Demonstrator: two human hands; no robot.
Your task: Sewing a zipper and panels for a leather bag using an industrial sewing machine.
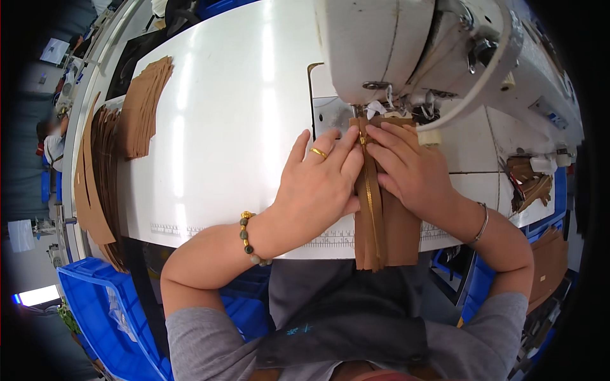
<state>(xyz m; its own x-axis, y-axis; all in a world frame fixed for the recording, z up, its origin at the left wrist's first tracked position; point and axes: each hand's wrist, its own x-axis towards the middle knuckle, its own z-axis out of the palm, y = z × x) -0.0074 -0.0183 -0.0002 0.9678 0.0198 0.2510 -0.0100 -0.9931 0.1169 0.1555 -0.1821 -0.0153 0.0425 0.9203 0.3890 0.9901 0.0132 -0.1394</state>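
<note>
A brown fabric strip with a gold-toothed zipper [370, 209] lies lengthwise under the sewing machine's head [381, 51]. Its far end is at the presser foot [358, 112], and its near end hangs over the table edge. My left hand [321, 181], with a gold ring, rests on the strip's left edge, fingers spread and fingertips close to the foot. From the other side my right hand [410, 165] lies on the fabric, its fingers stretched toward the zipper slider [363, 138]. The brown panel [401, 235] right of the zipper passes under that hand. The fingertips' exact contact is partly hidden.
Stacked brown pieces [145, 111] lie on the white table's left, beside a taller pile [95, 184] at its edge. Brown scraps [530, 181] sit at the right. Blue crates [114, 317] stand below. A white cable [486, 89] loops by the machine. Another person sits far left.
</note>
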